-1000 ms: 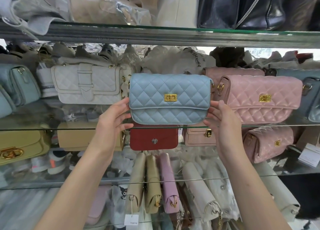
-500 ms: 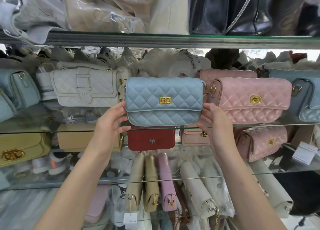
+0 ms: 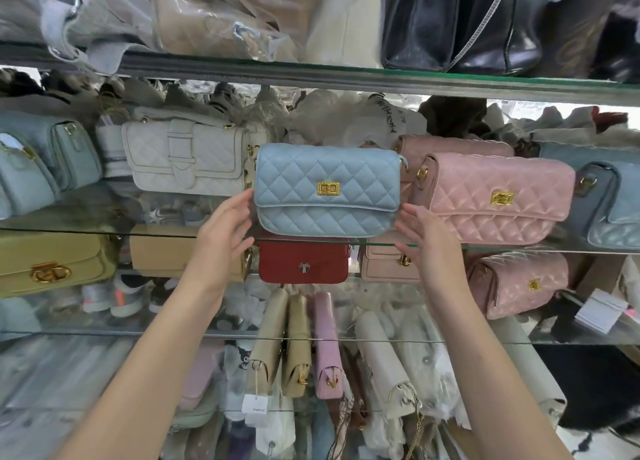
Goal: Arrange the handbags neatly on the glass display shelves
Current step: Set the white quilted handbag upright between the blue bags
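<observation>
In the head view, a light blue quilted handbag (image 3: 304, 175) was seen upright on the middle glass shelf (image 3: 69, 231). Its bottom was at the very front edge of the glass and its gold clasp (image 3: 326, 189) was turned to the camera. The left hand (image 3: 225, 232) was held at the left end of this handbag, with the fingers only loosely bent. The fingertips seemed to touch its side, but nothing was gripped. The right hand (image 3: 427, 241) was held at the lower right corner of the handbag, open in the same loose way. It could not be told whether its fingertips touched the leather or stood just beside it.

Just to the right of the blue handbag, a pink quilted handbag (image 3: 495, 199) was placed. To the left, a white quilted handbag (image 3: 187, 163) stood a little further back. Directly below it, a red handbag (image 3: 303, 263) was seen on the lower shelf.

It was judged that the blue handbag could tip forward off the glass when the hands are taken away, because it was set so near the front edge. A push too far to the right could also shift the pink handbag out of line.
</observation>
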